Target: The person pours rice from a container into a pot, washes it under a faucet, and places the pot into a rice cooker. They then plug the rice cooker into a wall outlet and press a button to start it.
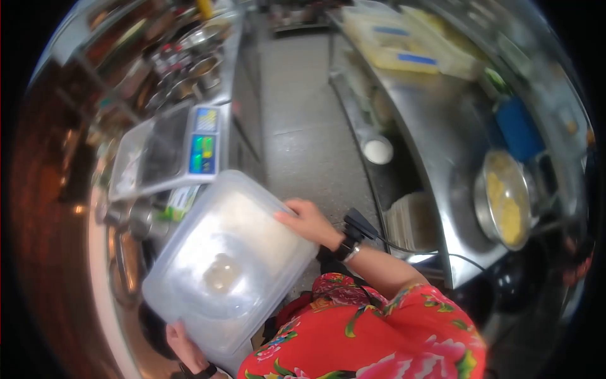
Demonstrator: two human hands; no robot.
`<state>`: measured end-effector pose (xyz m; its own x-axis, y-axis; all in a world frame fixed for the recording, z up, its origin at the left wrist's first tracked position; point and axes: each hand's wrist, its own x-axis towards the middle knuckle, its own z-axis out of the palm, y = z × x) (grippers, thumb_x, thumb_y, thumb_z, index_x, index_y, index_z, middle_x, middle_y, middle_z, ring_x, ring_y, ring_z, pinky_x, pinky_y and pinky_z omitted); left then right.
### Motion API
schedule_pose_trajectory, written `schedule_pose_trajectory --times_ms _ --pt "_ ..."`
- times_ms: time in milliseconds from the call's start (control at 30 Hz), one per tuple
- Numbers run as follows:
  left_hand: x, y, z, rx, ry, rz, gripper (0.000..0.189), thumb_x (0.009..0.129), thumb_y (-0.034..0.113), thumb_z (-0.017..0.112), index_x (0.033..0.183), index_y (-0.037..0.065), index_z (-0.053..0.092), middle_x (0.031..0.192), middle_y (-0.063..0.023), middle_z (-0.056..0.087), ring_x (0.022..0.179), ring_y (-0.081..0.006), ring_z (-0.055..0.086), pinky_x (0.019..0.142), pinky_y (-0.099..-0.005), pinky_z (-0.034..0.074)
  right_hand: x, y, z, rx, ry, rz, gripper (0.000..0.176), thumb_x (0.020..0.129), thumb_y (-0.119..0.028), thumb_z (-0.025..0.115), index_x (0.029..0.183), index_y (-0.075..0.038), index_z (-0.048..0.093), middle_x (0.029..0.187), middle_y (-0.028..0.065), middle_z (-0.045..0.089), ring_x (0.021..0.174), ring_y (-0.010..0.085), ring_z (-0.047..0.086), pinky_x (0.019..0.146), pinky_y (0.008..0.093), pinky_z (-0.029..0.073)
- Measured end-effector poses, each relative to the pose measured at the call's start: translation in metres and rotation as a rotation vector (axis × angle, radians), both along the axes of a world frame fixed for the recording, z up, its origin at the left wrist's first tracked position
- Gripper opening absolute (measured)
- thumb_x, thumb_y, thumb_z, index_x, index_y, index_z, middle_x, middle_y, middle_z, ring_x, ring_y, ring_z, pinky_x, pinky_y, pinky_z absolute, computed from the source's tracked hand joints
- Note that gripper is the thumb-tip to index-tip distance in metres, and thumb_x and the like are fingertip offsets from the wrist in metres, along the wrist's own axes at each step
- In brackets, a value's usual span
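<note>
A large translucent plastic container is held tilted in front of my body. It looks lidded, and pale contents and a round shiny shape show blurrily through it. My right hand, with a dark band at the wrist, grips its right edge, thumb on top. At the lower left edge, my left hand holds the same container; most of its fingers are hidden beneath. Just beyond the container's far edge stands a digital scale with a lit display. A green and white packet lies between the scale and the container.
On the left counter, several metal pots stand behind the scale. The right steel counter carries pale plastic tubs, a blue object and a metal bowl of yellow food. A small white-filled bowl sits on its lower shelf.
</note>
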<state>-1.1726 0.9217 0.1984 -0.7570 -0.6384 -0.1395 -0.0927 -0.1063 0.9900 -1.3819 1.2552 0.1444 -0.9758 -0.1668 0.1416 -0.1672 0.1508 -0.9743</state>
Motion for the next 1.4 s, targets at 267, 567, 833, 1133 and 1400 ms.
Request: schedule_pose_trajectory --times_ms 267,567,833,1133,1400 --pt "-0.195 0.129 -0.061 -0.269 -0.352 -0.56 0.019 0.08 0.016 0.062 0.088 0.001 0.054 0.079 -0.0018 0.055 0.07 -0.0086 0.048 0.065 -0.0233 0.039 0.046 0.181 -0.093 0.035 -0.421 -0.571 0.034 0.079 -0.032 0.06 0.086 0.002 0.063 0.071 0.0096 0.061 0.064 0.0128 0.055 0.059 0.0289 0.044" --pt "-0.385 0.266 -0.132 -0.409 -0.51 -0.961 0.023 0.078 0.02 0.063 0.079 -0.002 0.055 0.073 -0.0022 0.053 0.067 -0.0114 0.044 0.062 -0.0285 0.038 0.007 0.281 -0.182 0.107 -0.674 -0.82 0.035 0.079 -0.034 0.059 0.077 0.0 0.062 0.07 0.0112 0.061 0.065 0.0133 0.055 0.057 0.0304 0.043" --pt "-0.522 0.309 -0.268 0.056 -0.766 -1.207 0.019 0.081 0.01 0.055 0.097 0.0 0.053 0.088 -0.006 0.059 0.077 -0.0146 0.054 0.07 -0.0274 0.043 -0.04 0.281 -0.245 -0.033 -0.847 -0.957 0.037 0.082 -0.035 0.056 0.085 0.002 0.06 0.07 0.0075 0.058 0.065 0.0136 0.052 0.06 0.0291 0.043" --pt "-0.582 0.318 -0.419 -0.241 -1.052 -1.308 0.033 0.075 0.023 0.065 0.1 0.003 0.056 0.079 -0.0034 0.059 0.065 -0.0118 0.052 0.054 -0.0276 0.041 -0.067 0.262 -0.449 0.055 -1.129 -0.992 0.041 0.08 -0.034 0.056 0.098 0.003 0.059 0.086 0.0136 0.063 0.083 0.0215 0.058 0.073 0.0335 0.044" --pt "-0.504 0.398 -0.534 0.091 -0.963 -1.124 0.031 0.069 0.026 0.073 0.082 0.006 0.052 0.073 -0.0025 0.056 0.057 -0.0099 0.051 0.048 -0.0228 0.039 -0.107 0.395 -0.485 0.436 -0.988 -1.157 0.064 0.078 -0.048 0.054 0.114 0.004 0.048 0.111 0.0263 0.052 0.107 0.0389 0.047 0.092 0.0408 0.035"
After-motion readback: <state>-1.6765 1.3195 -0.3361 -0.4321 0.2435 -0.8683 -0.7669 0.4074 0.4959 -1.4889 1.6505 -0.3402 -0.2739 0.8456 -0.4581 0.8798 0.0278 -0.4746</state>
